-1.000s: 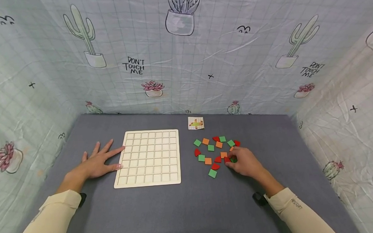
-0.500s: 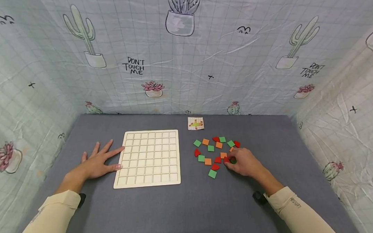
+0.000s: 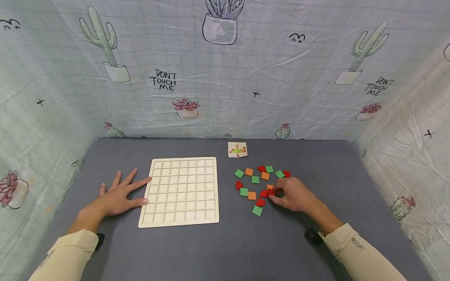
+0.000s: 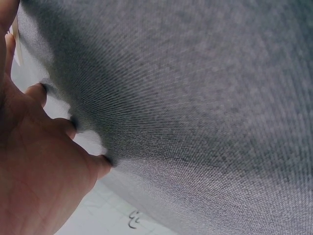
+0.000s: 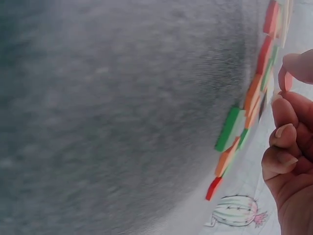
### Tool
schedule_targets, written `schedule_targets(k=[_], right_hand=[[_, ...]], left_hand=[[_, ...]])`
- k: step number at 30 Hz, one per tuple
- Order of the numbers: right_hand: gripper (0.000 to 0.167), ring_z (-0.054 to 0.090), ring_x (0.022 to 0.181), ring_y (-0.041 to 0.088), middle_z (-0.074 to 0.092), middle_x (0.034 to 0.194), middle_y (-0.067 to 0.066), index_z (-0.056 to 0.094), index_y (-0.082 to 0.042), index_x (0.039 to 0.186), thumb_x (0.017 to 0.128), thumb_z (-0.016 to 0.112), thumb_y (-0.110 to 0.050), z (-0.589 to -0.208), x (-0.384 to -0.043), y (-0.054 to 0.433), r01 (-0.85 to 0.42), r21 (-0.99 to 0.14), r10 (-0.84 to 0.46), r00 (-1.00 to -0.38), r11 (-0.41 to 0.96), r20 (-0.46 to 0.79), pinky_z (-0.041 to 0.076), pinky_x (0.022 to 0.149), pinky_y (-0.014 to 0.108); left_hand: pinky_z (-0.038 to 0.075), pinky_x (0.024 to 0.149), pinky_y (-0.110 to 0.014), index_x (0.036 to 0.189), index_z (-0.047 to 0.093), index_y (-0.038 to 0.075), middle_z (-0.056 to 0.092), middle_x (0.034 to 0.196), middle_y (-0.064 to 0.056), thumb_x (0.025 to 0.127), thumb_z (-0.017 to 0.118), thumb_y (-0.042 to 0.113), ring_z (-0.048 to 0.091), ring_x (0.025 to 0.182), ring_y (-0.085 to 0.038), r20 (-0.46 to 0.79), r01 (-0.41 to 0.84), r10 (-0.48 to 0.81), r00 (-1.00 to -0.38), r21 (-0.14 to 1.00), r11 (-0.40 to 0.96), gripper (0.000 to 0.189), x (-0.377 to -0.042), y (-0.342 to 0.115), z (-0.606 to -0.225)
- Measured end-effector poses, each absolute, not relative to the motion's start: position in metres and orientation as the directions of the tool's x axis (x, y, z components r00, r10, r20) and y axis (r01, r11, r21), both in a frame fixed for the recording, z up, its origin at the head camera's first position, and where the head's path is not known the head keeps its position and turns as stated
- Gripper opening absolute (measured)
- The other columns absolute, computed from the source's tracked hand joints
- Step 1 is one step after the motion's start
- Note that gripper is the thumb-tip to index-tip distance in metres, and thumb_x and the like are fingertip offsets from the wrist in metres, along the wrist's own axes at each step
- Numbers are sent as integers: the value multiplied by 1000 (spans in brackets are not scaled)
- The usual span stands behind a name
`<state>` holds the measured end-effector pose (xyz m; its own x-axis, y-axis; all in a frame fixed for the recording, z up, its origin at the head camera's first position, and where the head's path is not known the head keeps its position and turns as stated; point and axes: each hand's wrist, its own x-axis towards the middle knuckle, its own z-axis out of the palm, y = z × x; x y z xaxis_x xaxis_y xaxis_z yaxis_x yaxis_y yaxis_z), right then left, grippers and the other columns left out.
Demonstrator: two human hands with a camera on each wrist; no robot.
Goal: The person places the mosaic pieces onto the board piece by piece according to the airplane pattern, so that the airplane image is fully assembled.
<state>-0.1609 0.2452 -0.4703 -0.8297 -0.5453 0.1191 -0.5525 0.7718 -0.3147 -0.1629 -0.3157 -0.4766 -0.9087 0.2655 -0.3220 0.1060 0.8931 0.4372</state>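
My left hand (image 3: 116, 199) lies with fingers spread on the cloth, its thumb and index fingertip touching the left edge of the pale gridded board (image 3: 215, 191). The left wrist view catches that hand (image 4: 44, 161) from the side, fingertips pressing the cloth. Over the right side of the loose tiles, my right hand (image 3: 295, 195) pinches a rounded red tile (image 3: 270, 192) between thumb and index finger. In the right wrist view the tile (image 5: 285, 81) shows raised off the table, with the other fingers curled. A green tile (image 3: 279, 192) is partly hidden beneath this hand.
Several green tiles (image 3: 257, 210), orange tiles (image 3: 251, 196) and red tiles (image 3: 239, 184) lie scattered right of the board. A small pattern card (image 3: 237, 149) lies behind them. Printed fabric (image 3: 222, 82) surrounds the grey table (image 3: 200, 259) at the back and sides.
My right hand has shifted slightly left with the red tile, which now sits nearer the neighbouring red tile. The left hand stays in place. The head view has shifted a little.
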Motion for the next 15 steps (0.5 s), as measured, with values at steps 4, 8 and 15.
schedule_targets(k=[4,8,15], right_hand=[[12,52,65,2,67,73,-5,76,-10,87,86,85,-19,-467,-164,241,-559,-341,-556,-823,756,118,47,61,23],[12,47,62,0,59,70,-10,75,-14,82,87,85,-19,-465,-168,234,-565,-368,-566,-816,738,118,42,59,20],[22,38,60,0,46,65,-10,67,-16,74,89,83,-20,-459,-177,220,-595,-375,-602,-791,711,114,34,58,19]], left_hand=[[-7,106,-90,163,34,37,0,177,-18,90,63,73,-11,154,-64,-341,112,264,-902,404,908,86,-165,-313,-476],[-6,106,-90,163,35,35,1,177,-19,92,64,70,-10,154,-65,-340,112,259,-904,396,911,85,-165,-312,-476],[-6,107,-90,163,35,35,1,177,-19,92,64,70,-9,154,-64,-345,106,254,-904,394,913,85,-165,-313,-474]])
